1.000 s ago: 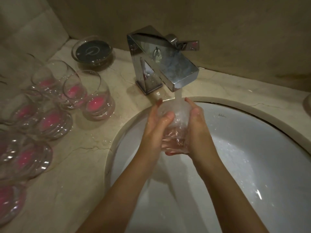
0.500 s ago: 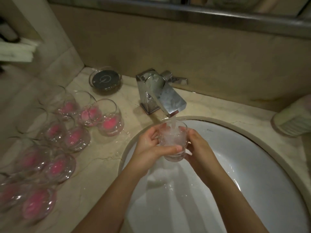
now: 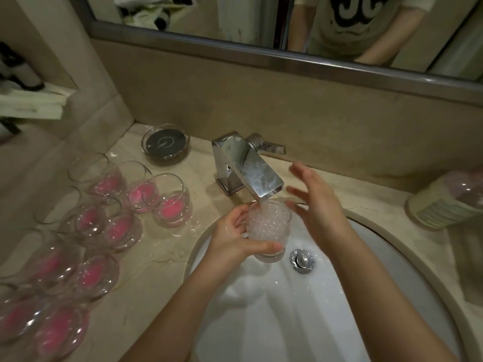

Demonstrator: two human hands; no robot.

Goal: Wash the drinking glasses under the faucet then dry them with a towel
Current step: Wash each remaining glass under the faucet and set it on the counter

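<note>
A clear drinking glass full of bubbling water is upright under the running chrome faucet, above the white sink. My left hand grips the glass, thumb across its lower front. My right hand is off the glass, fingers spread, just right of the spout and below the faucet handle. Several clear glasses with pink bottoms stand on the wet counter to the left. No towel can be made out.
A round glass dish with a dark insert sits behind the glasses near the wall. A pale container lies at the counter's right. The drain plug shows in the basin. A mirror runs along the back wall.
My right hand has let go of the glass and lifted up and right, fingers spread. The left hand still holds the glass under the stream. The view has tilted upward.
</note>
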